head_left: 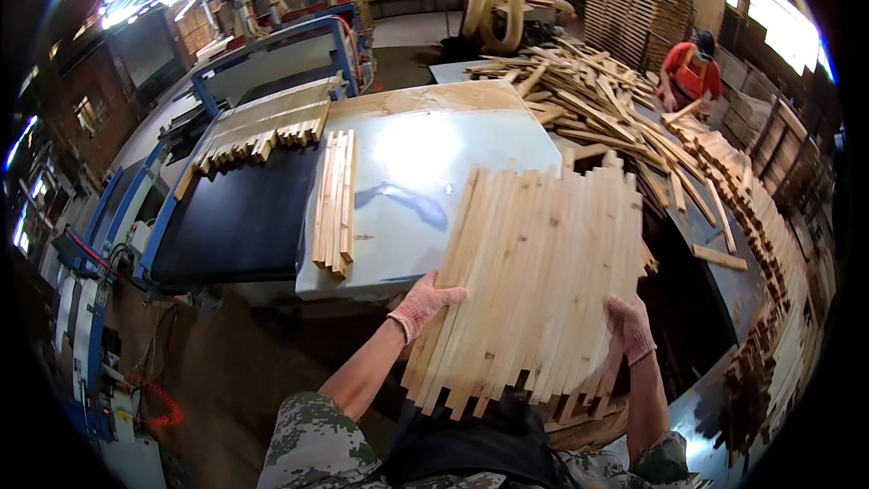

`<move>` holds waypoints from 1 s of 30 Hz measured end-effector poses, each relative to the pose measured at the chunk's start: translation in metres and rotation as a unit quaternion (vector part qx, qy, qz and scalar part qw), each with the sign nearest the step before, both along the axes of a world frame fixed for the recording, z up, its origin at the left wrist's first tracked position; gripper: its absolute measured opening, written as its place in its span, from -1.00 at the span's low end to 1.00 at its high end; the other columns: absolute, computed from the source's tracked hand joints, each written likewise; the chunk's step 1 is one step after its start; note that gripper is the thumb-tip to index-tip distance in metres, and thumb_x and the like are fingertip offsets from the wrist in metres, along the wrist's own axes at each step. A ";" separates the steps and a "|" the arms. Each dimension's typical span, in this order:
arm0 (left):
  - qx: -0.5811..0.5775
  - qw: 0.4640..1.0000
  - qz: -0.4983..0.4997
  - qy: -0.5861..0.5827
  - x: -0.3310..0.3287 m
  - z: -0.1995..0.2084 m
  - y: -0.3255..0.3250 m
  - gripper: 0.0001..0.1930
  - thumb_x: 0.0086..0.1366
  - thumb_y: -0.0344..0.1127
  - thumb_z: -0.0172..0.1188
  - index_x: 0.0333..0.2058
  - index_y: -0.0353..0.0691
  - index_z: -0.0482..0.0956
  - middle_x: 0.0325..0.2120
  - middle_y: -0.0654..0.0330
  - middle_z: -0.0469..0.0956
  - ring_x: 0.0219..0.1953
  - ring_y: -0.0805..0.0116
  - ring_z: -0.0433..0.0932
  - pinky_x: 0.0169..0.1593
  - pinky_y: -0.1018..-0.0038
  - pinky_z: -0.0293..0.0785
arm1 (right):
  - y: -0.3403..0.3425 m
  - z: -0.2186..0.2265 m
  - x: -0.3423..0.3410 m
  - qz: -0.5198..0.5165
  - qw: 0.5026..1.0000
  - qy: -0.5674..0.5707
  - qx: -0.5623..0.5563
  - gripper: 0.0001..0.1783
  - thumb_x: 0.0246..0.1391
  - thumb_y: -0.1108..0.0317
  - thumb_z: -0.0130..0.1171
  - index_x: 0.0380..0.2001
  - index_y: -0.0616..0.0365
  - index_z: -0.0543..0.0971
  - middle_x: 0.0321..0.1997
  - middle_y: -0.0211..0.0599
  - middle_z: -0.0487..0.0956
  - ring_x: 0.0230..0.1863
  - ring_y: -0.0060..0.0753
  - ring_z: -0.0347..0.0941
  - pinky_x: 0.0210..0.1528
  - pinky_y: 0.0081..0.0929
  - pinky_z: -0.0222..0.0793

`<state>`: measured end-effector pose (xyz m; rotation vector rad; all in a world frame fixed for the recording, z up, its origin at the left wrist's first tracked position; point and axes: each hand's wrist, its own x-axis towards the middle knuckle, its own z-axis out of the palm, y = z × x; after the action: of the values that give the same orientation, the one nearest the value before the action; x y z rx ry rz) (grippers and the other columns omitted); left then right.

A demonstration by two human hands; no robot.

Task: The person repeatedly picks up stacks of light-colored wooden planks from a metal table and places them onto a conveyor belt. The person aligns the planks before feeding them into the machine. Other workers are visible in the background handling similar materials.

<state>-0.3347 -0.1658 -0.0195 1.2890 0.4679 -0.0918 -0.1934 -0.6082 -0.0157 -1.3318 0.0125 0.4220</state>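
Between my two hands is a wide row of pale wooden strips, lying side by side with uneven ends. My left hand, in a pinkish knit glove, grips the row's left edge with the thumb on top. At the right edge, my right hand, gloved alike, presses inward with its thumb on top; its other fingers are hidden. The row's far part overlaps a light metal table, and its near end reaches my dark apron. A small bundle of strips lies on the table's left side.
Left of the table, a black conveyor belt carries another row of strips toward a blue-framed machine. Loose strips are heaped at the back right. A person in red stands beyond, beside a long curved row of strips.
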 end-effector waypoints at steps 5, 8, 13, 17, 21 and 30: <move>0.039 0.992 0.072 0.095 0.024 -0.023 0.080 -0.27 0.26 -0.14 0.58 0.27 -0.38 0.47 0.03 0.02 0.69 0.05 0.14 0.70 0.13 0.11 0.69 | 0.116 0.000 0.109 0.111 0.991 0.031 -0.066 -0.43 0.16 0.38 0.39 0.20 0.38 0.54 -0.09 -0.22 0.70 -0.14 -0.36 0.69 -0.04 -0.37 0.68; 0.091 0.978 0.120 0.147 0.038 -0.032 0.098 -0.28 0.31 -0.07 0.54 0.26 -0.42 0.47 0.02 -0.02 0.69 0.05 0.12 0.70 0.12 0.13 0.69 | 0.157 -0.035 0.155 0.144 0.986 0.032 -0.073 -0.32 0.14 0.41 0.45 0.28 0.41 0.45 0.00 -0.05 0.69 -0.10 -0.19 0.71 0.03 -0.22 0.73; 0.131 0.963 0.180 0.151 0.104 -0.033 0.156 -0.15 0.35 0.00 0.51 0.41 -0.41 0.35 0.23 -0.10 0.58 0.28 0.08 0.55 0.35 0.17 0.49 | 0.237 -0.036 0.230 0.169 0.980 0.076 -0.068 -0.21 0.11 0.40 0.50 0.32 0.46 0.36 0.04 0.07 0.68 -0.08 -0.11 0.73 0.07 -0.13 0.74; 0.141 0.978 0.132 0.082 0.158 -0.057 0.225 0.07 0.36 0.18 0.45 0.57 -0.39 0.13 0.46 -0.15 0.38 0.49 0.02 0.36 0.52 0.18 0.28 | 0.284 -0.046 0.281 0.182 0.979 0.059 -0.072 -0.19 0.11 0.37 0.51 0.32 0.46 0.35 0.06 0.12 0.67 -0.07 -0.10 0.73 0.04 -0.15 0.74; 0.391 0.868 0.074 0.297 0.220 -0.001 0.267 -0.03 0.41 0.36 0.26 0.50 -0.32 0.31 0.42 -0.21 0.42 0.40 -0.07 0.47 0.49 0.14 0.34 | 0.335 -0.044 0.320 0.195 0.978 0.041 -0.063 -0.20 0.11 0.33 0.53 0.31 0.45 0.37 0.06 0.10 0.67 -0.08 -0.12 0.73 0.02 -0.17 0.74; 0.715 0.661 0.174 0.147 0.135 0.009 0.328 -0.03 0.32 0.27 0.35 0.52 -0.24 0.31 0.45 -0.26 0.34 0.46 -0.16 0.40 0.50 0.11 0.32 | 0.405 -0.030 0.333 0.228 0.969 0.059 -0.071 -0.23 0.13 0.39 0.51 0.33 0.40 0.39 0.04 -0.04 0.70 -0.08 -0.21 0.72 0.08 -0.19 0.72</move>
<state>-0.1997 0.1627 -0.0109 2.7278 1.1808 0.5234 0.1401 -0.2034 -0.0460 -1.4473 -0.1721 0.9042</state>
